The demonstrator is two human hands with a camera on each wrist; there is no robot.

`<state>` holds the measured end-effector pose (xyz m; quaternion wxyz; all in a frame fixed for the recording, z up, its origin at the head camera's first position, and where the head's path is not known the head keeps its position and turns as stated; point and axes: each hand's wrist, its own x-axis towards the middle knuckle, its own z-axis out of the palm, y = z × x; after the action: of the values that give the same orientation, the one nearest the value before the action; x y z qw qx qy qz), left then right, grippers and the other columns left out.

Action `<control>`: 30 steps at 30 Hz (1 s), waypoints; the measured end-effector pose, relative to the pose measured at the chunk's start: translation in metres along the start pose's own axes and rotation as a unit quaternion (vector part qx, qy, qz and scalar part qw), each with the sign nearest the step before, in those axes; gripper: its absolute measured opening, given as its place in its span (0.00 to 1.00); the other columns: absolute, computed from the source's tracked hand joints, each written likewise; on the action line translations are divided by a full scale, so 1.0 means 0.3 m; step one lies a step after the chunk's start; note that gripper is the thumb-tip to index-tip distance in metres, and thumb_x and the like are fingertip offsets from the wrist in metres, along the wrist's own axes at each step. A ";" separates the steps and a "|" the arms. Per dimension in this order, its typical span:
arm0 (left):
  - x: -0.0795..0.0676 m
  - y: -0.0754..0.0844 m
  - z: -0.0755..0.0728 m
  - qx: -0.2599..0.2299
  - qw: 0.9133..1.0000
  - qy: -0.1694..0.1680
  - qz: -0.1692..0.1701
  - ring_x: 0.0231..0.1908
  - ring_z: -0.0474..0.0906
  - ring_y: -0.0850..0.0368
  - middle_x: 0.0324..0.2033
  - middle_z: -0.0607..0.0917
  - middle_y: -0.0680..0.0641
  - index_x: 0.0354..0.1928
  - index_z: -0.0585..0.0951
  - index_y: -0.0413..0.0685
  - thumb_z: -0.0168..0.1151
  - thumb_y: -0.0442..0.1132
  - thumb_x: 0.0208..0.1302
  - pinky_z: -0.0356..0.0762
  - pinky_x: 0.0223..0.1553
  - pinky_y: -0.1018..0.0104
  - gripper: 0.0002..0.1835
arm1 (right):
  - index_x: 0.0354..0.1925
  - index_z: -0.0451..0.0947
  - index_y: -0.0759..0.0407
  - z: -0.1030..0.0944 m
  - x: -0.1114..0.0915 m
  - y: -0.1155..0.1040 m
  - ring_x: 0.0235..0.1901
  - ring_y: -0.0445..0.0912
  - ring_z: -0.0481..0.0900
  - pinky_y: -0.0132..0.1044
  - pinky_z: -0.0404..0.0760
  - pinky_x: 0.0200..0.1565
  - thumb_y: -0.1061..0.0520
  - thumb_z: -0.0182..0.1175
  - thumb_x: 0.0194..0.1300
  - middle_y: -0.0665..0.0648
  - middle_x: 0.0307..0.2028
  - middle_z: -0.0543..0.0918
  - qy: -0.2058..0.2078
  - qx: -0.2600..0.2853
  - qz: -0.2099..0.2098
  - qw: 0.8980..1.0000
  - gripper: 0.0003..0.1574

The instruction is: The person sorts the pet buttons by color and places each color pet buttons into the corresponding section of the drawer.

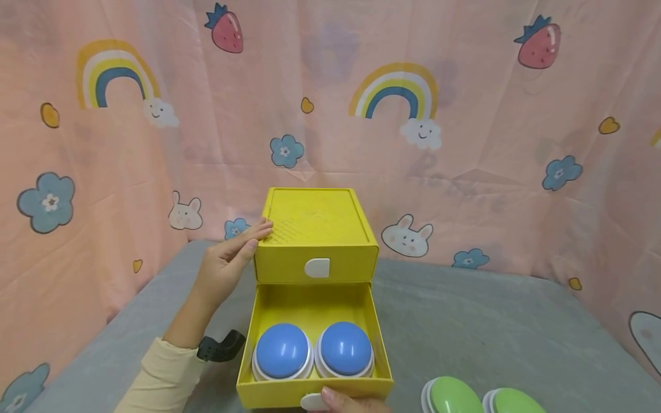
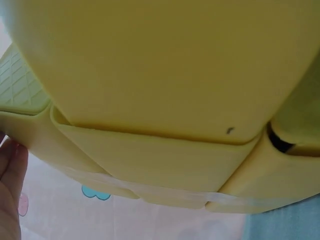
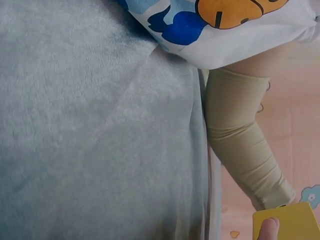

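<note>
At the left side of the yellow box (image 1: 317, 218), I have my left hand (image 1: 227, 265) resting against its top edge, fingers nearly straight, gripping nothing. Jutting from the box's lower front is the drawer (image 1: 268, 396), carrying two blue domes (image 1: 282, 351); I judge its plastic light, stiff and slightly slick, best held by its white handle (image 1: 311, 402) and kept level. My right hand (image 1: 353, 402) has its thumb on that handle; I cannot tell whether the hidden fingers grip. Two green domes (image 1: 454, 397) sit right of the box.
</note>
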<state>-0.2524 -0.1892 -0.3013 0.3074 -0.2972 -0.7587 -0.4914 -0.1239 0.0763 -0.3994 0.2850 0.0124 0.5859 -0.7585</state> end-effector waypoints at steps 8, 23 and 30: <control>-0.002 0.001 -0.008 -0.017 0.998 -0.015 -0.061 0.66 0.68 0.77 0.64 0.78 0.43 0.61 0.81 0.44 0.53 0.35 0.74 0.69 0.62 0.81 0.17 | 0.52 0.80 0.72 0.018 -0.005 -0.073 0.40 0.48 0.88 0.43 0.87 0.51 0.34 0.61 0.65 0.62 0.42 0.89 0.002 -0.060 0.033 0.998 0.41; 0.002 0.007 -0.009 -0.039 0.997 -0.016 -0.069 0.65 0.69 0.77 0.64 0.78 0.41 0.60 0.81 0.42 0.56 0.36 0.73 0.72 0.59 0.79 0.17 | 0.57 0.75 0.76 0.021 0.018 -0.149 0.49 0.53 0.88 0.44 0.84 0.55 0.34 0.57 0.69 0.67 0.48 0.87 -0.044 -0.039 0.046 0.997 0.45; 0.003 0.006 -0.009 -0.038 0.997 -0.013 -0.071 0.65 0.69 0.76 0.64 0.78 0.42 0.60 0.81 0.42 0.56 0.36 0.73 0.72 0.59 0.79 0.17 | 0.60 0.72 0.77 0.027 0.040 -0.166 0.47 0.51 0.88 0.44 0.84 0.55 0.34 0.57 0.69 0.67 0.48 0.87 -0.039 -0.018 0.043 0.998 0.47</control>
<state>-0.2513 -0.1910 -0.2986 0.2505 -0.2599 -0.7627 -0.5366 -0.1536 0.0717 -0.3571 0.3401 0.0024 0.5864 -0.7352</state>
